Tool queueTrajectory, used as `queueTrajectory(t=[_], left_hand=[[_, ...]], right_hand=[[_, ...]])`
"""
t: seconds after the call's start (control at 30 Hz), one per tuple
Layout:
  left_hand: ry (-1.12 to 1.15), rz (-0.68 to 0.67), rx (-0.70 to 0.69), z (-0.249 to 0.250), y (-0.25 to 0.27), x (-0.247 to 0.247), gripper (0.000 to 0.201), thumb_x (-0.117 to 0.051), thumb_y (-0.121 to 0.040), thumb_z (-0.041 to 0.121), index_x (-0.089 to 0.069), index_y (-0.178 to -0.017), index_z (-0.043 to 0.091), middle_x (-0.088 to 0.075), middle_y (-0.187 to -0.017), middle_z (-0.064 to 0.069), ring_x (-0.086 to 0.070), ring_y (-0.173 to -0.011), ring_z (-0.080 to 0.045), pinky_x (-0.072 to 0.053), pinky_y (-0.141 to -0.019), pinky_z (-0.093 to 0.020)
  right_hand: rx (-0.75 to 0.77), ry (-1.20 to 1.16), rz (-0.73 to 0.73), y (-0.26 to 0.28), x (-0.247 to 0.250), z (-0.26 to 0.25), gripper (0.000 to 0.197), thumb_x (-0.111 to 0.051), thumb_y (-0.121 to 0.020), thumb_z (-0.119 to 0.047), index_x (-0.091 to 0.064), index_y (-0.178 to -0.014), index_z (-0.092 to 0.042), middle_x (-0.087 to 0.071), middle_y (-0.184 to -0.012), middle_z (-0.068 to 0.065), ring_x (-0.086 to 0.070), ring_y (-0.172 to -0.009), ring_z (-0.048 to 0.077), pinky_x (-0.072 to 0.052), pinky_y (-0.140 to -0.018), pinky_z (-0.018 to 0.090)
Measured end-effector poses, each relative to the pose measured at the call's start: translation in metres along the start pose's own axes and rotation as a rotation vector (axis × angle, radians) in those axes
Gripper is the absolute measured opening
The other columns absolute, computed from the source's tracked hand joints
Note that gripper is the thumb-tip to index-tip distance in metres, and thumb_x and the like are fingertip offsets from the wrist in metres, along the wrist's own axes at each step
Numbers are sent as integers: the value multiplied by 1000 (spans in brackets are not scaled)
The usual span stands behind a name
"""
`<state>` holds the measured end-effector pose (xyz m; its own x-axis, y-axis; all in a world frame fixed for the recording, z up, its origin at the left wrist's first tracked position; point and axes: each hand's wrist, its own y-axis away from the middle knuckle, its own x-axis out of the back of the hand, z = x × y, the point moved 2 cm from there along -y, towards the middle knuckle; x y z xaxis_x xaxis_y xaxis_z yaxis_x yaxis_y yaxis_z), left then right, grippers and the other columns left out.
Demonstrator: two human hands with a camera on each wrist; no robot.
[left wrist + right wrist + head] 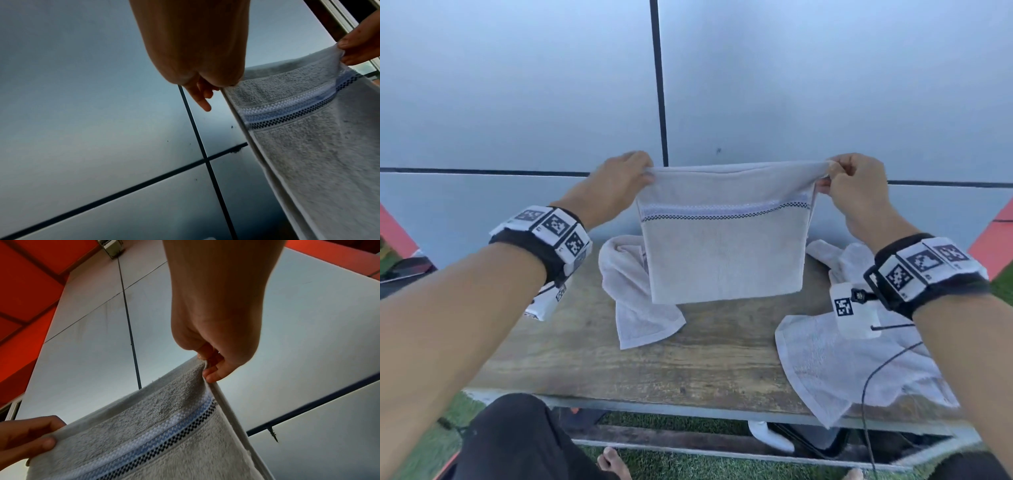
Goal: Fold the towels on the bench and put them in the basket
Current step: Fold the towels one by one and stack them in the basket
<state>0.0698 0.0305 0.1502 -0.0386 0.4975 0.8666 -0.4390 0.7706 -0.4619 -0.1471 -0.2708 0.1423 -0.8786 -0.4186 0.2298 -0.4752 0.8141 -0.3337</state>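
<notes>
A pale grey towel [722, 246] with a blue and black woven stripe hangs doubled over in the air above the wooden bench [654, 359]. My left hand [619, 181] pinches its top left corner and my right hand [852, 181] pinches its top right corner, stretching the top edge level. In the left wrist view the towel [308, 129] hangs to the right of my left hand [205, 91]. The right wrist view shows my right hand [211, 366] gripping the hemmed corner of the towel [154, 434]. No basket is in view.
A crumpled white towel [633, 294] lies on the bench behind the held one. Another white towel [859, 359] is spread at the bench's right end, hanging over the front edge. A grey panelled wall [517, 102] stands close behind. Grass lies below.
</notes>
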Motion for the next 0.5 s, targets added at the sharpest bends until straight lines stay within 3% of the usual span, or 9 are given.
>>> queueTrajectory(t=[0.13, 0.23, 0.3, 0.4, 0.47, 0.5], left_hand=[[-26, 83, -127, 2, 14, 10, 17, -55, -101, 19, -58, -108, 4, -62, -99, -12, -54, -78, -28, -46, -74, -40], [-54, 17, -120, 6, 46, -2, 14, -57, -100, 13, -62, -101, 0, -62, -90, -14, -57, -73, -29, -47, -69, -42], [-16, -100, -86, 16, 71, -17, 15, -56, -100, 10, -64, -94, -2, -64, -85, -11, -60, -73, -31, -47, -69, -39], [134, -389, 100, 24, 110, -44, 28, -48, -100, 7, -57, -74, 6, -54, -60, 9, -49, -54, -4, -36, -56, -23], [124, -585, 145, 19, 132, -65, 30, -54, -100, 14, -52, -71, 8, -44, -57, 8, -40, -52, -6, -39, -58, -32], [91, -682, 165, 17, 142, -74, 29, -56, -100, 21, -54, -74, 7, -46, -60, 6, -42, -56, -11, -43, -63, -39]], right_hand=[[37, -2, -22, 18, 14, 7, 20, -50, -102, -8, -63, -112, 3, -66, -83, 5, -66, -71, 9, -59, -81, 26], [34, 146, -112, 51, 25, 31, 17, -49, -103, -12, -65, -106, -5, -67, -92, 10, -65, -82, 19, -54, -86, 34], [27, 276, -241, 75, 31, 51, 15, -49, -103, -14, -64, -100, -11, -66, -88, 6, -61, -81, 21, -50, -78, 32], [14, 512, -603, 108, 35, 75, 21, -44, -105, -11, -58, -91, -17, -50, -70, -1, -43, -60, 15, -34, -53, 16], [-34, 694, -852, 125, 36, 87, 21, -41, -106, -15, -57, -92, -20, -55, -76, -1, -44, -64, 14, -34, -53, 18], [-59, 764, -953, 132, 36, 92, 20, -41, -106, -18, -57, -95, -18, -60, -85, -1, -48, -69, 11, -36, -57, 17]])
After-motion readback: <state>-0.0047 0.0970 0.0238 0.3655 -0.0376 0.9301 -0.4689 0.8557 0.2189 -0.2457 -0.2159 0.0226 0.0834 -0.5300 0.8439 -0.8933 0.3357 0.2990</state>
